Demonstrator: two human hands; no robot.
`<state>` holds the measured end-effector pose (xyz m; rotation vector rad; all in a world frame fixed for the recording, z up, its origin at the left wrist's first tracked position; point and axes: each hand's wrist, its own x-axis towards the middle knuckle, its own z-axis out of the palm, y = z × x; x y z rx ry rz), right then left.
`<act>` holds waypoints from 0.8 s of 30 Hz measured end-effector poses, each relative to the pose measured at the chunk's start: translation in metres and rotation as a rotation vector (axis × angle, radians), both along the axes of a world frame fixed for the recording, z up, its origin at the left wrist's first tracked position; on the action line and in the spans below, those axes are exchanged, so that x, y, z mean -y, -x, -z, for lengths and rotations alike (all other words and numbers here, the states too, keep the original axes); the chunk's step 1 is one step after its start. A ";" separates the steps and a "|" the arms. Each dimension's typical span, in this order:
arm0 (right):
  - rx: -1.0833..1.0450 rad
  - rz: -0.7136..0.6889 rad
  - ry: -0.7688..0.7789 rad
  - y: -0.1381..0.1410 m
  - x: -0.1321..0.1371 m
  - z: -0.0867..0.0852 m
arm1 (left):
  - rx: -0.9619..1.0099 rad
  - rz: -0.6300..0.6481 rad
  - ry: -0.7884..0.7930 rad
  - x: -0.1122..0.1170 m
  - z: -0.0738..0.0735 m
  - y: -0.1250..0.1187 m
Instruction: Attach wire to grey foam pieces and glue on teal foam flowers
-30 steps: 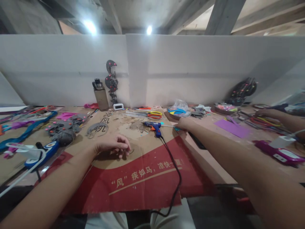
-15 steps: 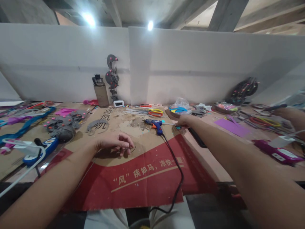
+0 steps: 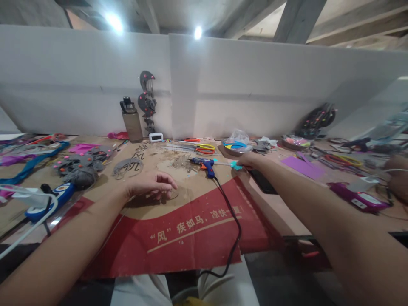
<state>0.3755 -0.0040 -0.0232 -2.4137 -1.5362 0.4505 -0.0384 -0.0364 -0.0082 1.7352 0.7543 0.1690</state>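
My left hand (image 3: pixel 155 185) rests low over the cardboard with its fingers curled in a pinch. From the fingertips pokes a thin, curved, wire-like piece (image 3: pixel 175 195). My right hand (image 3: pixel 249 160) reaches forward beside a small turquoise piece (image 3: pixel 236 166); its fingers are mostly hidden behind the hand, so I cannot make out what they grip. Between the hands lies a blue hot glue gun (image 3: pixel 208 166) with orange trigger, its nozzle pointing left. A pale glue stick (image 3: pixel 224 164) runs out of its back toward the turquoise piece. A black phone (image 3: pixel 263 182) lies under my right wrist.
The gun's black cord (image 3: pixel 235 221) crosses the red-printed cardboard (image 3: pixel 191 255) and hangs over the front edge. Scissors (image 3: pixel 205 148), a bottle (image 3: pixel 132 123) and a grey felt piece (image 3: pixel 128 167) are behind. Power strips stand left (image 3: pixel 52 202) and right (image 3: pixel 358 197). Another person's hand (image 3: pixel 398 176) is far right.
The view has shifted slightly. My right hand has moved a little, and more of the turquoise piece shows beside it. My left hand stays nearly in place, fingers still curled.
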 end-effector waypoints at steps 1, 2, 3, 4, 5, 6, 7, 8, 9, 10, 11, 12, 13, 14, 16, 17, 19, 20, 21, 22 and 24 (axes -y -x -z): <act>-0.021 0.024 -0.011 -0.002 0.002 -0.004 | 0.000 -0.002 0.004 0.000 0.001 0.000; -0.048 0.047 -0.023 -0.005 0.005 -0.009 | 0.002 -0.007 0.004 0.001 0.001 0.000; -0.076 0.062 -0.044 -0.007 0.007 -0.016 | 0.006 -0.016 -0.003 0.001 0.000 -0.001; -0.104 0.068 -0.068 -0.009 0.010 -0.022 | 0.009 -0.028 -0.014 0.002 -0.001 -0.002; -0.136 0.066 -0.093 -0.010 0.012 -0.029 | 0.011 -0.043 -0.028 0.004 -0.002 -0.003; -0.172 0.059 -0.116 -0.009 0.014 -0.035 | 0.012 -0.062 -0.042 0.005 -0.003 -0.004; -0.206 0.047 -0.135 -0.007 0.016 -0.040 | 0.008 -0.078 -0.054 0.006 -0.003 -0.005; -0.249 0.026 -0.153 -0.002 0.017 -0.045 | 0.001 -0.089 -0.063 0.006 -0.003 -0.006; -0.300 -0.003 -0.167 0.006 0.018 -0.048 | -0.006 -0.093 -0.069 0.007 -0.003 -0.008; -0.358 -0.040 -0.178 0.016 0.020 -0.050 | -0.010 -0.085 -0.069 0.007 -0.003 -0.009; -0.473 -0.104 -0.198 0.029 0.021 -0.051 | -0.013 -0.065 -0.063 0.008 -0.002 -0.010; -0.578 -0.159 -0.213 0.045 0.022 -0.052 | -0.013 -0.035 -0.052 0.009 -0.001 -0.011; -0.655 -0.226 -0.201 0.063 0.024 -0.051 | -0.011 0.005 -0.035 0.010 0.000 -0.012; -0.714 -0.301 -0.193 0.083 0.025 -0.049 | -0.006 0.051 -0.012 0.011 0.001 -0.013; -0.821 -0.461 -0.169 0.123 0.029 -0.045 | 0.009 0.141 0.034 0.015 0.001 -0.014; -0.853 -0.500 -0.156 0.142 0.031 -0.042 | 0.018 0.178 0.058 0.018 0.000 -0.015; -0.850 -0.541 -0.142 0.174 0.033 -0.034 | 0.033 0.214 0.092 0.023 -0.002 -0.016; -0.845 -0.564 -0.142 0.186 0.034 -0.029 | 0.035 0.217 0.098 0.025 -0.003 -0.017; -0.838 -0.581 -0.147 0.194 0.034 -0.024 | 0.035 0.205 0.095 0.027 -0.004 -0.017; -0.823 -0.596 -0.155 0.200 0.034 -0.018 | 0.030 0.187 0.085 0.027 -0.005 -0.017; -0.781 -0.602 -0.186 0.204 0.035 -0.008 | 0.008 0.132 0.038 0.026 -0.007 -0.017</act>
